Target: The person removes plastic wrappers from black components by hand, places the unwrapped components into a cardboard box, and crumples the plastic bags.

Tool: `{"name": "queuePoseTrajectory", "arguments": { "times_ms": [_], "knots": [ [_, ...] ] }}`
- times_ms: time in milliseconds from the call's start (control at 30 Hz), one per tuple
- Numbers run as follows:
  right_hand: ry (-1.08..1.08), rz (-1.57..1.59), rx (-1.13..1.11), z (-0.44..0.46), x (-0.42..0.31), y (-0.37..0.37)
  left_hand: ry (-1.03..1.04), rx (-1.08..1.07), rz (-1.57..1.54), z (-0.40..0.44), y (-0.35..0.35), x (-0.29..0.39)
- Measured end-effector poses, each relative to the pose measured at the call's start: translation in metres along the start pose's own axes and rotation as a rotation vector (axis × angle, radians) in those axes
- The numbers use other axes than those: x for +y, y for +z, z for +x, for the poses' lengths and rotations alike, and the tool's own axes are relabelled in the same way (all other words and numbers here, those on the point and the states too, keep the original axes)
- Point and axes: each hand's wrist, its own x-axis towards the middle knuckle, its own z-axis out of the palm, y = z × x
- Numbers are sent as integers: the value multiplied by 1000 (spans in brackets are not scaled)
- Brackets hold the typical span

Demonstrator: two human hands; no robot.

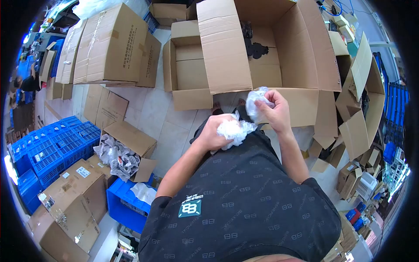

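Note:
My left hand [214, 133] is closed round a crumpled white plastic bag [235, 130] in front of my shirt. In my right hand [278, 111], thumb and fingers pinch another crumpled clear plastic bag [257, 103]. The two bundles are close together; I cannot tell whether they join or whether anything is inside them. Just beyond my hands stands a large open cardboard box [301, 54], with dark parts [256, 49] lying inside it. A smaller open carton [189, 72] sits to its left.
Taped cartons [109, 48] stand at the upper left. Blue plastic crates [56, 142] are stacked at the left, near an open box of crumpled wrapping [117, 156]. A blue bin [124, 203] is at the lower left. Open cardboard boxes [360, 126] crowd the right side.

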Motion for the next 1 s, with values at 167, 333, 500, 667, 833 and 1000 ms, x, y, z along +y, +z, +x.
{"name": "queuePoseTrajectory", "arguments": {
  "times_ms": [167, 333, 500, 667, 833, 1000],
  "knots": [
    [10, -21, -44, -8, -19, 19, -100, -80, -37, 23, 3, 46],
    [-50, 162, -83, -18, -38, 32, 21, -6, 188, 21, -9, 59],
    [-121, 289, -225, -25, -42, 34, -236, -32, 424, 17, -13, 63],
    [-256, -118, -521, -26, -53, 45, -199, 173, -54, 16, -28, 55],
    [-501, -254, -411, -24, -52, 62, -129, 434, -750, 14, -20, 50],
    [-779, -345, -362, -12, -59, 81, 23, 716, -852, 26, -4, 42]
  ]
}}
